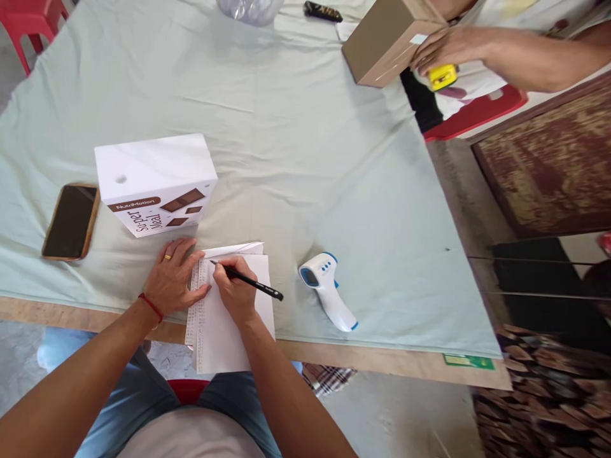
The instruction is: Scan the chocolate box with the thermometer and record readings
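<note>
My right hand (236,289) grips a black pen (252,282), its tip at the upper left of a white notebook page (222,343). The notebook lies at the table's front edge and partly overhangs it. Fingers spread, my left hand (174,277) rests at the notebook's left edge, the thumb touching the paper. Just beyond that hand stands a white NutriMotion box (157,168) with brown pictures on its side. A white and blue infrared thermometer (329,289) lies to the right of the notebook.
A phone (70,221) lies at the left on the pale green tablecloth (296,140). At the far right, another person's hand (443,51) is by a cardboard box (391,41), with a yellow tape measure (442,77). A red stool (33,22) stands at the far left.
</note>
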### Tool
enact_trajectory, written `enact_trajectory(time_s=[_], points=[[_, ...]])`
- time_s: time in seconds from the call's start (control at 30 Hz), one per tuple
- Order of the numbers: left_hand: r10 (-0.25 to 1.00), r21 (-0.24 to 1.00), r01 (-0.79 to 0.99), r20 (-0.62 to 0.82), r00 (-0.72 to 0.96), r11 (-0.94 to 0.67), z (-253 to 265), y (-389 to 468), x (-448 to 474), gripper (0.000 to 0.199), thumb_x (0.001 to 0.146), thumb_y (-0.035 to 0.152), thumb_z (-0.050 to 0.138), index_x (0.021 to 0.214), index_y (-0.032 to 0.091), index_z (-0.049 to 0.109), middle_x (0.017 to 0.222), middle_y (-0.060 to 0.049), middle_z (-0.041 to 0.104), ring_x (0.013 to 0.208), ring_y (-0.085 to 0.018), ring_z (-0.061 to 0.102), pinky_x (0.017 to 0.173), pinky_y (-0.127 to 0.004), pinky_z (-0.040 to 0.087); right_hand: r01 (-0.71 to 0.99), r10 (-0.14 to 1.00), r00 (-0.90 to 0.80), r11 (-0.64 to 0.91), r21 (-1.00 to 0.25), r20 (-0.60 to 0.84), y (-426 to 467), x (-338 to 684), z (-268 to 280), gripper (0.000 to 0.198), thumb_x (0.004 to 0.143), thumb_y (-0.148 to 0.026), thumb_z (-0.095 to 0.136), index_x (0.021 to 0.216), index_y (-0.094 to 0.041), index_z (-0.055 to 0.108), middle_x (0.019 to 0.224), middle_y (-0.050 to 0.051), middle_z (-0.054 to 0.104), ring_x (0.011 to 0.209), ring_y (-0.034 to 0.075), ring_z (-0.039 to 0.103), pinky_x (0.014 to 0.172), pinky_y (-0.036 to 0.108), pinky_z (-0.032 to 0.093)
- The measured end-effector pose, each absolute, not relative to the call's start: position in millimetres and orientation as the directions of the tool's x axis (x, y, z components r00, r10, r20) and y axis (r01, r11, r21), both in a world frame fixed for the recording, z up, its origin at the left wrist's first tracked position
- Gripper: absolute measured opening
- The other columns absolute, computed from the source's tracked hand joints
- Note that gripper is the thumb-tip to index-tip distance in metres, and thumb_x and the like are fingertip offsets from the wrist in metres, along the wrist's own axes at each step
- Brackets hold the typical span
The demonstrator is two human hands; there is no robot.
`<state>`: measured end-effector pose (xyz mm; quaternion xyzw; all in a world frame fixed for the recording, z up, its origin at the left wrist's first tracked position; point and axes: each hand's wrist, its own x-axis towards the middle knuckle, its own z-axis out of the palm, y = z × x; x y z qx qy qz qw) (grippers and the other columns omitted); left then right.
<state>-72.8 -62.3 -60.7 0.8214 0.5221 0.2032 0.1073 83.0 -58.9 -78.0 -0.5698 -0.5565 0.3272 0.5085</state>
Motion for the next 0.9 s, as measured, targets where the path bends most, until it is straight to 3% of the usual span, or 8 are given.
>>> enact_trajectory(time_s=[0.9], points=[[0.907, 0.403, 0.813, 0.21, 0.364, -0.42, -60.0, -62.6, -73.0, 0.045, 0.076, 0.038, 0.067, 0.115, 0.018, 0.06, 0.134, -0.016, 0.052, 0.13, -0.034, 0.044, 0.111, -0.052, 0.033, 0.363, 0.964, 0.15, 0.152, -0.919, 0.219, -58.3, 82.6, -82.3, 0.01, 0.078, -0.027, 0.054, 0.071, -0.022, 0.057, 0.062, -0.004, 0.058, 0.055, 0.012, 0.052, 0.058, 0.026, 0.046]])
